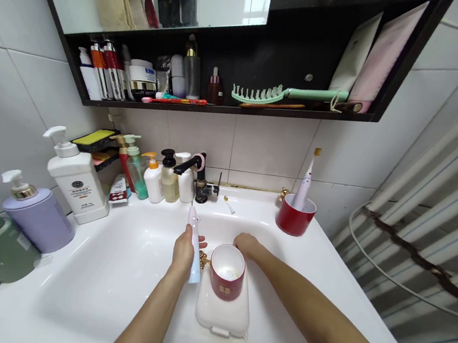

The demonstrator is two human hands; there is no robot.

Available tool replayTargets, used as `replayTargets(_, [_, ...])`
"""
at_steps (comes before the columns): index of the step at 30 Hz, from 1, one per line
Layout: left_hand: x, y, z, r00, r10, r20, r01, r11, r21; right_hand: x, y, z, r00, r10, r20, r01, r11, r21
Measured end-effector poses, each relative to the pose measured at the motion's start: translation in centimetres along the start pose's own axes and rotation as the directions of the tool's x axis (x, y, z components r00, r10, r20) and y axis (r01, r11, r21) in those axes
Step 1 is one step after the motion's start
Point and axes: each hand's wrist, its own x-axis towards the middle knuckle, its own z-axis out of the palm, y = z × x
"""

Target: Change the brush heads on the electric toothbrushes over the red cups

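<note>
A second electric toothbrush (305, 181) stands in a red cup (295, 217) right of the black faucet (197, 176), while a white pump bottle (78, 180) and a lavender pump bottle (38, 219) line the white washbasin (97, 258) beneath a dark wall shelf (228, 110) holding a mint-green hairbrush (284, 95) and skincare jars (142, 80).

This seems to be a bathroom in a home: a white washbasin (90, 282), tiled walls (269, 148), a shelf (228, 110) of cosmetics at twelve o'clock, pump bottles (76, 175) at nine o'clock, and an electric toothbrush (305, 183) in a red cup (296, 221) at two o'clock.
</note>
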Motion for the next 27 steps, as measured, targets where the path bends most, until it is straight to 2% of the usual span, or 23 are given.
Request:
replayTargets(3, [-0.4,0.8,-0.1,0.999,0.036,0.000,-0.036,0.999,0.006,-1.6,0.9,-1.4,0.999,0.045,-0.018,-0.041,0.984,0.176])
replayTargets(5, [-1.1,1.4,0.0,0.997,0.073,0.040,-0.073,0.997,-0.004,-3.4,1.7,-2.6,0.996,0.064,-0.065,-0.041,0.948,0.315])
replayTargets(8, [-2.6,1.9,0.5,0.981,0.096,0.166,-0.096,0.995,-0.008,-7.0,2.3,-3.8,0.973,0.094,-0.209,0.026,0.860,0.509])
replayTargets(11, [-4.6,2.1,1.2,0.961,0.083,0.262,-0.094,0.995,0.031,-10.6,1.8,-4.4,0.922,0.142,-0.360,0.122,0.776,0.618])
replayTargets(14, [-6.5,2.2,1.8,0.941,0.041,0.335,-0.048,0.999,0.014,-13.3,0.6,-4.7,0.851,0.167,-0.499,0.220,0.748,0.626])
replayTargets(17, [-8.0,1.9,2.3,0.884,-0.048,0.465,0.059,0.998,-0.008,-15.1,-0.6,-4.9,0.744,0.102,-0.660,0.309,0.824,0.475])
replayTargets(19, [-8.6,1.3,2.8,0.853,-0.057,0.519,0.095,0.994,-0.047,-15.9,-1.3,-4.9,0.710,0.058,-0.701,0.360,0.827,0.432])
replayTargets(21, [-9.0,0.6,3.3,0.848,-0.007,0.530,0.083,0.989,-0.119,-16.3,-2.2,-4.7,0.724,0.102,-0.683,0.434,0.702,0.565])
replayTargets(24, [-9.3,-0.3,3.9,0.855,0.063,0.515,0.043,0.980,-0.192,-16.4,-3.4,-4.0,0.813,0.204,-0.545,0.450,0.373,0.811])
replayTargets(25, [-9.3,-0.5,4.0,0.855,0.069,0.514,0.035,0.981,-0.192,-16.3,-3.7,-3.8,0.844,0.205,-0.495,0.424,0.311,0.851])
replayTargets(27, [-9.4,-0.5,4.0,0.854,0.065,0.516,0.030,0.984,-0.175,-16.1,-3.9,-3.5,0.875,0.192,-0.445,0.383,0.287,0.878])
